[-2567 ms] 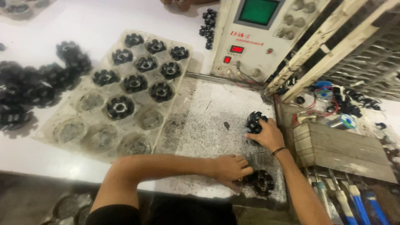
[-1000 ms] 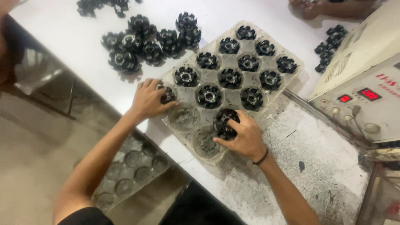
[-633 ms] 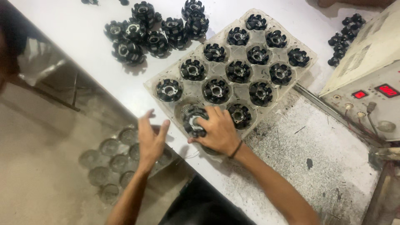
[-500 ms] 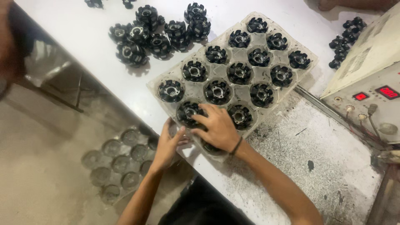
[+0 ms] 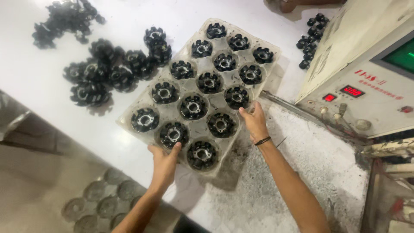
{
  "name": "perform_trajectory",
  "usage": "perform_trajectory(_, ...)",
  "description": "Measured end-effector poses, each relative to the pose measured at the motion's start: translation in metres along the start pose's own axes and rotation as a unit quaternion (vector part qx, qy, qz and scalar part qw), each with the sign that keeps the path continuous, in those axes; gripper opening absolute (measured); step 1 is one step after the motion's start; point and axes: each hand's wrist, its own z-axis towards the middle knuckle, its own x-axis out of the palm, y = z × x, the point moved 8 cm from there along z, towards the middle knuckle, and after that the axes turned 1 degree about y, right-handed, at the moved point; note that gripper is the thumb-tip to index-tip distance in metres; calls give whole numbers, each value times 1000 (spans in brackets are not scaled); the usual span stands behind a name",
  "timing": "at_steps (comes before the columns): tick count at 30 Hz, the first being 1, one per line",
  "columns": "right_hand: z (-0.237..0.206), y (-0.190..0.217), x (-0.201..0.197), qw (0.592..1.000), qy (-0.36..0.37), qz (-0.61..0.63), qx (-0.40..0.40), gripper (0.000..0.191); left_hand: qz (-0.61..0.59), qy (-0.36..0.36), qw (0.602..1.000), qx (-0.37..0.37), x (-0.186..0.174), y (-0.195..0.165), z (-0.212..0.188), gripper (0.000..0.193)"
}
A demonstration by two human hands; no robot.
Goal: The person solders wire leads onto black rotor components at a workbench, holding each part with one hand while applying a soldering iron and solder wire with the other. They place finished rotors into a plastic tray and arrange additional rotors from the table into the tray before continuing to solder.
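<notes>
Thirteen black toothed rotors point(image 5: 193, 107) fill the clear moulded tray point(image 5: 129, 115) on the white bench point(image 5: 39, 86). Left hand point(image 5: 164, 162) and right hand point(image 5: 255, 122) clamp its near edges, fingers closed on the rim.

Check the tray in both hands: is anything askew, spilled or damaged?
Nothing looks spilled or broken. The clear tray lies diagonally on the white table, left hand and right hand at its near edges. Every visible pocket holds a black part. Loose black parts sit heaped beside it; dark grit speckles the table's right side.
</notes>
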Motion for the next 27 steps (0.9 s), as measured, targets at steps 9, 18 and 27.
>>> perform_trajectory(9, 14, -6, -42, 986, -58, 30, -154, 53, 92, 75, 990, 72, 223, -11, 177, 130)
perform_trajectory(18, 11, 11, -20, 994, -10, 43, -98, 46, 588, -3, 730, 348, 152, -192, 293, 79)
perform_trajectory(27, -101, 85, 106, 687, 402, -420, -436, 50, 596, -6, 751, 284, 95, -179, 323, 82)
